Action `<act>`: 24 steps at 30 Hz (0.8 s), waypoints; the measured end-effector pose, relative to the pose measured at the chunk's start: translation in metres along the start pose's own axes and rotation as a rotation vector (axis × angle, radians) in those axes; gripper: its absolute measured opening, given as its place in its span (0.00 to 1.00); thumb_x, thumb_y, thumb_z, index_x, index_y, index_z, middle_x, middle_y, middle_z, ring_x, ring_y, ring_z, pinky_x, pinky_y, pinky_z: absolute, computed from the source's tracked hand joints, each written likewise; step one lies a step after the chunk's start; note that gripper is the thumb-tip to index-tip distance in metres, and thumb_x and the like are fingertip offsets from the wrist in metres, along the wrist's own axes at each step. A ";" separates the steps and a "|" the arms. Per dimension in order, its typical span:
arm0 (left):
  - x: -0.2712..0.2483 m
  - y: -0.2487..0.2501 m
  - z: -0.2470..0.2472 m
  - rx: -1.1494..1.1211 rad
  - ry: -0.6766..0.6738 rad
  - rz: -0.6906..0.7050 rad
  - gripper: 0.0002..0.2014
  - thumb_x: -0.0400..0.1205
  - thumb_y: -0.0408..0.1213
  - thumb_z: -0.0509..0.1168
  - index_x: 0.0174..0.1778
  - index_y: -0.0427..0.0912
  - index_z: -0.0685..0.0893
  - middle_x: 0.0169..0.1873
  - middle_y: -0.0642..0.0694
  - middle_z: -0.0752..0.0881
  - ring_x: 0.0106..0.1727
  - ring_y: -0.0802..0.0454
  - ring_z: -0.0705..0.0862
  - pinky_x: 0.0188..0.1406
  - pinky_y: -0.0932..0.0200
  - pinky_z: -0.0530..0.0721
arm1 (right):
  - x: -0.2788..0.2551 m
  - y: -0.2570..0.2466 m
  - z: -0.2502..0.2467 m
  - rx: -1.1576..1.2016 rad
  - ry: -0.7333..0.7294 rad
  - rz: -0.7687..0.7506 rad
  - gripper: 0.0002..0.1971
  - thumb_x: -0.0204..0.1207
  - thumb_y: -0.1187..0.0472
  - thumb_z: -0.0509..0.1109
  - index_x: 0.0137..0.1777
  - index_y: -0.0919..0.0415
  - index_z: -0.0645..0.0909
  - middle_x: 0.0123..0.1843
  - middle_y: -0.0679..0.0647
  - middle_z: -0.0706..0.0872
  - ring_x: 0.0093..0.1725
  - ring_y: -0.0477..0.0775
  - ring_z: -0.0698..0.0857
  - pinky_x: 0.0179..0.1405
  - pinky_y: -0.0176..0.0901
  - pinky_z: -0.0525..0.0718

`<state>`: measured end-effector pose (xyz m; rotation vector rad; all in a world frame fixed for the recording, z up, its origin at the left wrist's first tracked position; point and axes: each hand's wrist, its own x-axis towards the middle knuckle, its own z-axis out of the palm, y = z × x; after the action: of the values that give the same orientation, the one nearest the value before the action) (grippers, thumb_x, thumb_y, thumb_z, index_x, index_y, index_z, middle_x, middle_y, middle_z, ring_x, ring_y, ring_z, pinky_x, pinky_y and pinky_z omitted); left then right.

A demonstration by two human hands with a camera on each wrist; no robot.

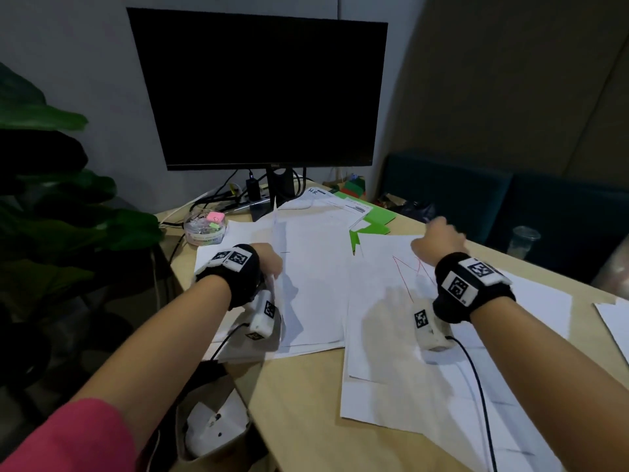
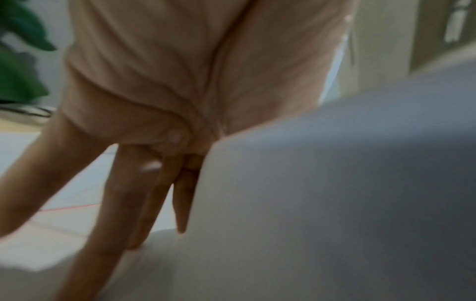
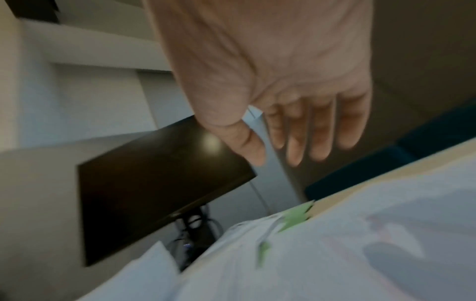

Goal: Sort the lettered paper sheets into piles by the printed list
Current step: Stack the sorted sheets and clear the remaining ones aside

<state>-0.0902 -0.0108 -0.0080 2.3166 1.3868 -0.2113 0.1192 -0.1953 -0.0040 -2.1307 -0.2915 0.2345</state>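
Observation:
White sheets cover the wooden desk (image 1: pixel 299 403) in the head view. My left hand (image 1: pixel 269 264) is at the left pile (image 1: pixel 316 301), where one sheet (image 1: pixel 279 233) stands with its left edge raised. In the left wrist view the fingers (image 2: pixel 144 203) point straight down, the thumb is spread away, and that sheet (image 2: pixel 309 203) leans against the hand. My right hand (image 1: pixel 439 236) hovers over a sheet marked with red strokes (image 1: pixel 401 267). Its fingers (image 3: pixel 319 132) hang relaxed and hold nothing. A printed sheet (image 1: pixel 340 202) lies behind the piles.
A dark monitor (image 1: pixel 265 90) stands at the back with cables under it. Green paper (image 1: pixel 374 223) lies beside the printed sheet. A clear tub of clips (image 1: pixel 206 226) sits back left near a plant (image 1: pixel 51 199). A plastic cup (image 1: pixel 526 240) stands back right.

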 end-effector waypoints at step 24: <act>-0.008 -0.088 0.023 -0.706 0.053 0.290 0.34 0.77 0.17 0.57 0.77 0.51 0.70 0.74 0.49 0.72 0.43 0.51 0.79 0.41 0.53 0.76 | -0.051 -0.048 0.108 -0.267 -0.639 -0.180 0.07 0.75 0.66 0.68 0.49 0.69 0.81 0.52 0.63 0.86 0.54 0.57 0.83 0.45 0.42 0.77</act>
<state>-0.1686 0.0089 -0.0509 1.8831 0.9185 0.3741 0.0347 -0.0989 -0.0193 -2.2201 -0.9235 0.8090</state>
